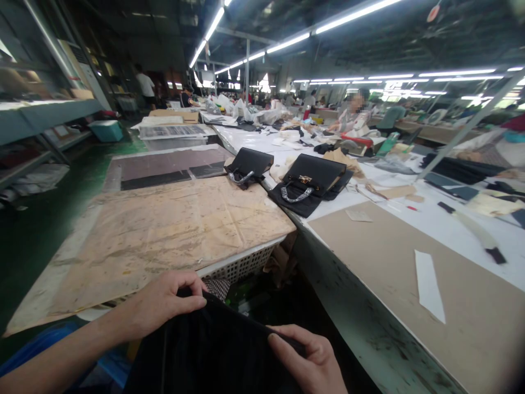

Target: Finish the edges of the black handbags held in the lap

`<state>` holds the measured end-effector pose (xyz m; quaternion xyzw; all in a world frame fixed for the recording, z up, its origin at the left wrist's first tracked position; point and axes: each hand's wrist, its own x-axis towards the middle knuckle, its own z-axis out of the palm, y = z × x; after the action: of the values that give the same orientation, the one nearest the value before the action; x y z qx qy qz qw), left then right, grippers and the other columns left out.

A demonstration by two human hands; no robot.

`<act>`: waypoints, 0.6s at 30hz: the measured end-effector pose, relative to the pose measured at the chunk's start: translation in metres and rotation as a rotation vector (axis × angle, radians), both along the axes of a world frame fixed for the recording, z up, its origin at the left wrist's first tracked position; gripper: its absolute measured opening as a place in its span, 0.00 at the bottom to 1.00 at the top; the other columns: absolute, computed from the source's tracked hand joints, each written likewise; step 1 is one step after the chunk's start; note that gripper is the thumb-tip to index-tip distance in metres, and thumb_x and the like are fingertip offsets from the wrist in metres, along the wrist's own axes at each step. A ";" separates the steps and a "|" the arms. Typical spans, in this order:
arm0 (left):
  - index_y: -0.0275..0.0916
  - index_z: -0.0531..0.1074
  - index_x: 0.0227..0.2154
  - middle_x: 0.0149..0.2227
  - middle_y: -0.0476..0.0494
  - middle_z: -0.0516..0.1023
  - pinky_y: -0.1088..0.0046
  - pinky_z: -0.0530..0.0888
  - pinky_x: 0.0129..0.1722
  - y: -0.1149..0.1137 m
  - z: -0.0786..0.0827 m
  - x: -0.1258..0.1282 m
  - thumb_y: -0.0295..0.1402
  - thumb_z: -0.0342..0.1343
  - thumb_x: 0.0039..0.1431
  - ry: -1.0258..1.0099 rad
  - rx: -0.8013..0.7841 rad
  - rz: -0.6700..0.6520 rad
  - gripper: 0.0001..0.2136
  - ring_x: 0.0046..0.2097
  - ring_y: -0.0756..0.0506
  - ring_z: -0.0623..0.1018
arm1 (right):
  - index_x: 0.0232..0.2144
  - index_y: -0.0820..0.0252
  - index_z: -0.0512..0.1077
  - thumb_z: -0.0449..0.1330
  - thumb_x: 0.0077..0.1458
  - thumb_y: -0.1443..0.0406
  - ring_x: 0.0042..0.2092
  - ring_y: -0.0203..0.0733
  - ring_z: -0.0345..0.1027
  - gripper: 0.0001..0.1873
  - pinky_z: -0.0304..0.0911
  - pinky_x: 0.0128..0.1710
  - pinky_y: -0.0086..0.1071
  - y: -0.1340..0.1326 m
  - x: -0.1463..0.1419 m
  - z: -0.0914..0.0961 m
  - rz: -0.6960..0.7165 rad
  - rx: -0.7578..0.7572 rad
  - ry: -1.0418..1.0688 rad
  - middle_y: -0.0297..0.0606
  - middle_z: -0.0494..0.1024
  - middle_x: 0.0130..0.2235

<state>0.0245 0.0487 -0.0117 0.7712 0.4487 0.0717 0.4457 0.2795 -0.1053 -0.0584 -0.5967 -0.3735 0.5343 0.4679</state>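
Gripping the upper edge of a black sheet of material (213, 350) at the bottom of the view, the left hand (164, 303) pinches it between thumb and curled fingers. The right hand (314, 361) clasps the same edge further along, fingers folded over it. The material hangs low and close in front of the person, beside the near end of the long work table (361, 323).

Just beyond the left hand, a white lattice basket (241, 266) sits under a large stained paper sheet (164, 230) that covers its top. Only the basket's side wall shows, with a checked scrap (217, 286) just below its rim and crumpled brown pieces (281, 257) at its right end. What lies inside cannot be told. A pale blue bin (105, 130) stands far off on the green floor at left, its contents hidden.

On the table lies a brown card sheet (389, 257) with a white strip (429, 284) on it. Further back rest a black handbag with a gold clasp (311, 172) and a smaller black handbag (250, 162). A seated co-worker (355, 117) is well beyond them.
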 end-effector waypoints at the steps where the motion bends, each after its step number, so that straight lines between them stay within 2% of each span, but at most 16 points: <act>1: 0.40 0.73 0.26 0.37 0.49 0.81 0.68 0.69 0.45 -0.001 0.000 0.000 0.40 0.59 0.57 0.000 0.005 0.003 0.10 0.43 0.42 0.77 | 0.36 0.61 0.83 0.68 0.49 0.47 0.35 0.46 0.74 0.23 0.67 0.34 0.29 0.002 0.004 0.001 0.042 -0.016 0.010 0.41 0.82 0.32; 6: 0.39 0.74 0.25 0.34 0.48 0.81 0.68 0.70 0.44 -0.003 0.001 0.001 0.39 0.60 0.54 0.010 0.040 0.030 0.09 0.43 0.41 0.78 | 0.27 0.64 0.81 0.63 0.54 0.48 0.26 0.35 0.63 0.23 0.57 0.25 0.25 0.025 0.028 0.027 0.441 -0.049 -0.069 0.34 0.75 0.24; 10: 0.39 0.74 0.25 0.37 0.48 0.81 0.67 0.69 0.44 -0.005 0.002 0.001 0.39 0.60 0.54 0.003 0.045 0.049 0.09 0.43 0.41 0.78 | 0.24 0.63 0.76 0.60 0.57 0.49 0.24 0.32 0.52 0.24 0.51 0.23 0.25 0.050 0.028 0.050 0.707 -0.034 -0.121 0.30 0.66 0.22; 13: 0.39 0.75 0.26 0.35 0.49 0.81 0.68 0.69 0.42 -0.007 0.002 -0.001 0.39 0.61 0.54 0.003 0.053 0.060 0.09 0.41 0.42 0.78 | 0.23 0.62 0.70 0.57 0.61 0.52 0.24 0.31 0.47 0.22 0.45 0.22 0.25 0.070 0.015 0.055 0.849 0.007 -0.205 0.28 0.59 0.22; 18: 0.40 0.76 0.26 0.32 0.50 0.81 0.70 0.69 0.38 -0.009 0.002 -0.002 0.40 0.61 0.54 0.020 0.084 0.073 0.09 0.37 0.43 0.78 | 0.23 0.61 0.62 0.55 0.63 0.58 0.26 0.31 0.48 0.19 0.45 0.23 0.25 0.099 -0.010 0.050 0.975 0.155 -0.357 0.28 0.57 0.23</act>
<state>0.0228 0.0399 -0.0095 0.7730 0.4777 0.0990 0.4055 0.2696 -0.0063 -0.0080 -0.3989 -0.7203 0.5508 0.1367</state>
